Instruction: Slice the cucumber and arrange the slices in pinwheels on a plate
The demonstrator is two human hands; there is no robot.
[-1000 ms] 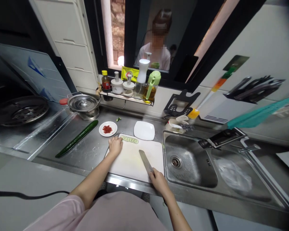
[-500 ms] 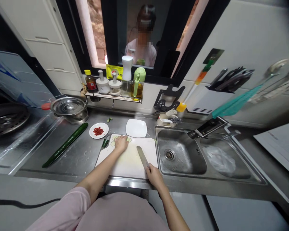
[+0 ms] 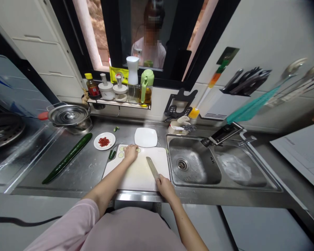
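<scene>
A white cutting board (image 3: pixel 141 172) lies on the steel counter left of the sink. My left hand (image 3: pixel 131 152) rests at the board's far edge with its fingers curled over the cucumber slices (image 3: pixel 121 152); a few slices show beside it. My right hand (image 3: pixel 165 184) is closed round the handle of a knife (image 3: pixel 152 167), whose blade lies across the board pointing away from me. A short dark green cucumber end (image 3: pixel 112 154) sits just off the board's left corner. A whole cucumber (image 3: pixel 68 158) lies further left.
A small plate of chopped red chili (image 3: pixel 104 141) and an empty white square plate (image 3: pixel 146 137) sit behind the board. A lidded steel pot (image 3: pixel 69 116) stands at the back left. The sink (image 3: pixel 193 167) is on the right. A condiment rack (image 3: pixel 119 94) hangs under the window.
My left hand has moved from the board's left corner rightward onto the row of slices and now covers most of them. The cucumber end now lies beside the board. The knife hand has hardly moved.
</scene>
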